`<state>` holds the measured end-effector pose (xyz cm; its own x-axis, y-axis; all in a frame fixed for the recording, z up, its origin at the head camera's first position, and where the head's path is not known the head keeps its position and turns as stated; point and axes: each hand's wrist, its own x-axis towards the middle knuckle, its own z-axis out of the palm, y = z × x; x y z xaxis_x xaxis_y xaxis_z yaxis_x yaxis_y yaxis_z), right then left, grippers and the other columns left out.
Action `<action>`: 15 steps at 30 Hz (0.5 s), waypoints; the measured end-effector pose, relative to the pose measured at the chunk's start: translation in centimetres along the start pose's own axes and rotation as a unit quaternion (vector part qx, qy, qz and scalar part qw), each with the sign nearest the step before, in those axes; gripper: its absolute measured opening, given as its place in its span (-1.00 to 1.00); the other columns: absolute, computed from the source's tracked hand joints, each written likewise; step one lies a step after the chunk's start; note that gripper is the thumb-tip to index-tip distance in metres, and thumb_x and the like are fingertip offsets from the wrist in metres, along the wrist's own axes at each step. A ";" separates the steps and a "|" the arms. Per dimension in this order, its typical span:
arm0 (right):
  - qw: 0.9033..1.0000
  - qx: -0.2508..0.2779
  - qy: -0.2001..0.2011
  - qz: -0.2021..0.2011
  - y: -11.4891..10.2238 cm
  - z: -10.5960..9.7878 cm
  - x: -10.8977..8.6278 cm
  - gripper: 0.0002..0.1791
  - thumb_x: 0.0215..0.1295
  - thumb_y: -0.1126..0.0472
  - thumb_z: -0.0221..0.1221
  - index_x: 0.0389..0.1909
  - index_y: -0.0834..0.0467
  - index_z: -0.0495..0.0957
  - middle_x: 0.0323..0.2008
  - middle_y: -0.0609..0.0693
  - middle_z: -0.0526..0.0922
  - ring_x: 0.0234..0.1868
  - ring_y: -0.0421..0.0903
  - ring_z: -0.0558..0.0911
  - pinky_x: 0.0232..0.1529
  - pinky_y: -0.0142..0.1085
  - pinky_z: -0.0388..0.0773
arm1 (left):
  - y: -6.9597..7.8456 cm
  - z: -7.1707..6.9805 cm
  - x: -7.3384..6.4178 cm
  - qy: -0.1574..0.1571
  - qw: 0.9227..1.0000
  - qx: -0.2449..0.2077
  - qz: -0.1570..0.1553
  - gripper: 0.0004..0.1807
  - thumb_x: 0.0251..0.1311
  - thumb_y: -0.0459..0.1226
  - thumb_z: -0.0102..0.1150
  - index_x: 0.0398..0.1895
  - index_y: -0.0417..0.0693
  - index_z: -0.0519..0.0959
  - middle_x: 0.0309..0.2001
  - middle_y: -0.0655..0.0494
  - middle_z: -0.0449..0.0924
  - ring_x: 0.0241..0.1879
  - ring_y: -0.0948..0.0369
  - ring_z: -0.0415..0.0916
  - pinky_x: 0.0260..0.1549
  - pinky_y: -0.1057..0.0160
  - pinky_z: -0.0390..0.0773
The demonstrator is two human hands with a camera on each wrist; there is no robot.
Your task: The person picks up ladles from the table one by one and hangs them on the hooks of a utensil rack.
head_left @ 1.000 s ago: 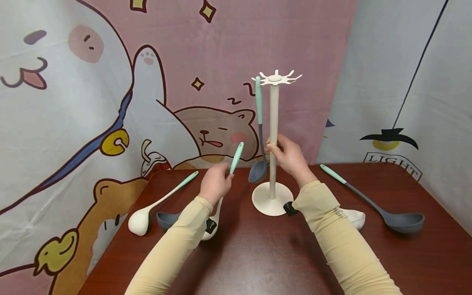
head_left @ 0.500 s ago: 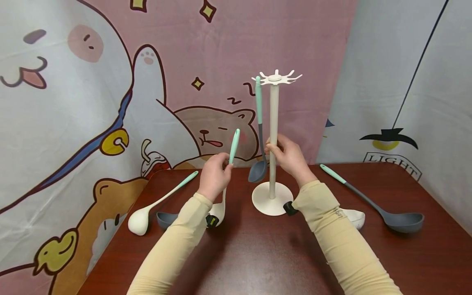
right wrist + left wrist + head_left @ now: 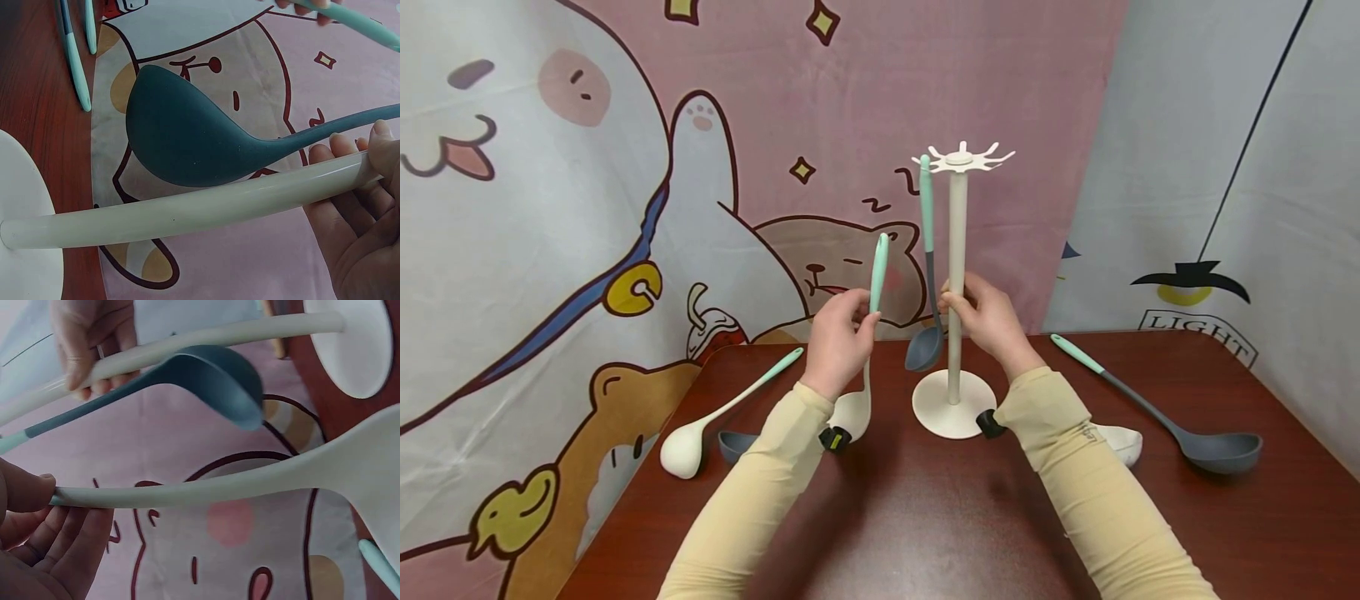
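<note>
My left hand (image 3: 842,342) pinches the mint handle of a white ladle (image 3: 852,414), which hangs upright with its bowl downward, left of a cream utensil stand (image 3: 957,225). In the left wrist view the ladle's pale shaft (image 3: 219,489) runs away from the thumb and fingers. My right hand (image 3: 988,321) grips the stand's pole at mid height; thumb and fingers wrap it in the right wrist view. A grey ladle (image 3: 924,348) with a mint handle hangs from one of the stand's hooks, its bowl close beside the pole (image 3: 187,215).
On the brown table (image 3: 940,533), a white ladle (image 3: 682,452) and a partly hidden grey utensil (image 3: 735,446) lie at left. At right lie a grey ladle (image 3: 1221,452) and a white utensil (image 3: 1122,443) partly behind my right sleeve. A printed cloth (image 3: 850,83) hangs behind.
My left hand has risen and shifted slightly right with the white ladle, whose handle has swung closer to vertical. The right hand, stand and hanging grey ladle have stayed still.
</note>
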<state>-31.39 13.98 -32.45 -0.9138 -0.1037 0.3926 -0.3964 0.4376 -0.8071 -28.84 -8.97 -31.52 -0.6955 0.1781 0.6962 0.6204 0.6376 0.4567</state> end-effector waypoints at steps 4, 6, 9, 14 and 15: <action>1.000 0.001 0.000 -0.001 0.1 0.0 0.0 -0.76 0.51 0.09 0.08 0.00 0.17 0.50 -0.13 0.14 0.68 -0.06 0.08 0.67 -0.07 0.00 0.60 | 0.6 -0.4 0.7 0.018 1.000 -0.003 0.006 -0.82 0.25 -0.41 0.29 -0.10 -0.22 0.61 -0.31 -0.03 0.58 -0.30 0.10 0.60 -0.29 0.19 0.62; 1.000 0.000 0.001 -0.002 0.1 0.0 0.0 -0.76 0.51 0.09 0.08 0.00 0.16 0.50 -0.13 0.13 0.68 -0.06 0.08 0.66 -0.10 0.00 0.61 | 1.0 -0.7 1.1 0.028 1.000 -0.006 0.012 -0.82 0.25 -0.40 0.29 -0.10 -0.23 0.62 -0.30 -0.05 0.59 -0.28 0.09 0.61 -0.26 0.19 0.62; 1.000 -0.002 0.001 -0.003 0.1 0.0 -0.1 -0.76 0.52 0.08 0.08 0.00 0.17 0.50 -0.13 0.13 0.68 -0.06 0.08 0.66 -0.12 -0.02 0.62 | 1.7 -1.1 1.6 0.039 0.999 -0.016 0.020 -0.82 0.25 -0.40 0.30 -0.10 -0.23 0.62 -0.29 -0.06 0.60 -0.26 0.08 0.62 -0.24 0.20 0.63; 1.000 -0.002 0.001 -0.002 0.1 0.0 -0.1 -0.76 0.51 0.09 0.08 0.00 0.17 0.51 -0.14 0.13 0.69 -0.06 0.07 0.66 -0.15 -0.03 0.62 | 2.7 -1.6 2.2 0.051 0.998 -0.030 0.029 -0.82 0.26 -0.39 0.29 -0.09 -0.22 0.63 -0.29 -0.04 0.60 -0.26 0.11 0.59 -0.26 0.24 0.62; 1.000 -0.002 0.000 -0.002 0.0 0.0 -0.1 -0.75 0.51 0.09 0.08 0.00 0.17 0.51 -0.14 0.13 0.69 -0.06 0.07 0.66 -0.15 -0.04 0.62 | 2.8 -1.6 2.3 0.053 0.998 -0.031 0.031 -0.82 0.26 -0.39 0.29 -0.08 -0.21 0.63 -0.29 -0.03 0.60 -0.26 0.12 0.58 -0.27 0.22 0.62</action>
<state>-31.33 14.02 -32.51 -0.9125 -0.1044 0.3954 -0.3988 0.4412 -0.8039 -28.15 -7.94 -27.73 -0.6146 0.1324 0.7776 0.6846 0.5793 0.4425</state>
